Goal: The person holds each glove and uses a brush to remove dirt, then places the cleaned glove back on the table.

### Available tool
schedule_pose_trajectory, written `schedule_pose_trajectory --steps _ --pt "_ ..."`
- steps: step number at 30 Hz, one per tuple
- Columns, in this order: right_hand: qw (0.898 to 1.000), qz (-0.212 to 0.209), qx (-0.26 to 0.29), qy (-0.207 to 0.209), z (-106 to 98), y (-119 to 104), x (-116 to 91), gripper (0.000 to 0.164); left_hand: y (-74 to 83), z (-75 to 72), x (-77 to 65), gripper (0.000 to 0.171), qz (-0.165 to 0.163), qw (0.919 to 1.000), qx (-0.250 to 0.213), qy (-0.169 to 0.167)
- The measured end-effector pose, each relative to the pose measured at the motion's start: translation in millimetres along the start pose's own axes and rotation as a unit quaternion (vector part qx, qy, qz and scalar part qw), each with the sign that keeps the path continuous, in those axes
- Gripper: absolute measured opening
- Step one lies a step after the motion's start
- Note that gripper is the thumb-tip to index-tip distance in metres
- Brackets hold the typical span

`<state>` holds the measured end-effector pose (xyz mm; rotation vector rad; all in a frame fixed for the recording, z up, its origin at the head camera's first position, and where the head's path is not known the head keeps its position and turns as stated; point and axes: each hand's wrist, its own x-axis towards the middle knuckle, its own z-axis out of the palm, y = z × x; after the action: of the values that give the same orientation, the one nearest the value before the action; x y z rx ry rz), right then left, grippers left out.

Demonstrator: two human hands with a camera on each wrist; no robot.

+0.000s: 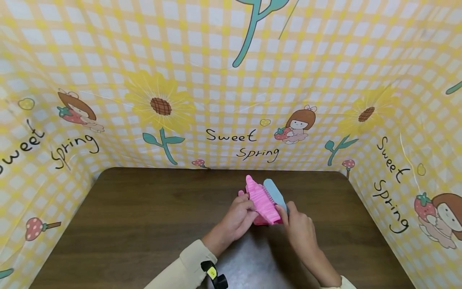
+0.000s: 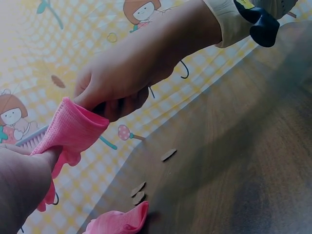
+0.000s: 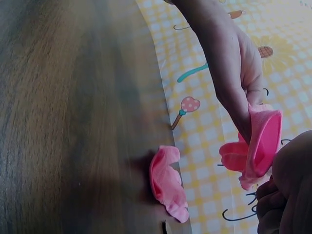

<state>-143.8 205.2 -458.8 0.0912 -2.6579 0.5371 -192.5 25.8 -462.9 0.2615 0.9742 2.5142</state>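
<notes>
My left hand [image 1: 236, 216] pinches a pink knit glove [image 1: 262, 202] near its edge, with the glove raised above the table. A light blue brush [image 1: 275, 192] lies along the glove's right side, bristles against the fabric. My right hand [image 1: 300, 230] grips the brush's handle, which its fingers mostly hide. In the left wrist view the bristles peek out behind the glove's open cuff [image 2: 80, 117]. A second pink glove [image 3: 168, 185] lies crumpled on the table below.
A dark wooden table [image 1: 144, 216] bears several small brown flakes [image 2: 168, 155] near its far edge. Yellow-and-white checked cloth [image 1: 223, 92] with printed flowers and figures encloses the back and both sides.
</notes>
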Motion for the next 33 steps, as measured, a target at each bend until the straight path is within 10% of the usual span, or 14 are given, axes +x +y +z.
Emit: schedule_pose_trajectory --steps 20,27,33 --pt "0.995 0.065 0.062 -0.049 -2.2 16.9 10.4 0.033 -0.2 -2.0 1.5 0.067 0.024 0.9992 0.015 0.027" --pt "0.988 0.003 0.092 -0.127 -9.7 -1.2 5.1 0.027 4.5 -2.5 2.0 0.07 0.02 0.9995 0.004 0.023" --pt "0.995 -0.057 0.047 -0.063 -8.3 -7.8 5.4 0.019 8.1 -2.7 0.2 0.068 0.007 0.9996 0.005 0.027"
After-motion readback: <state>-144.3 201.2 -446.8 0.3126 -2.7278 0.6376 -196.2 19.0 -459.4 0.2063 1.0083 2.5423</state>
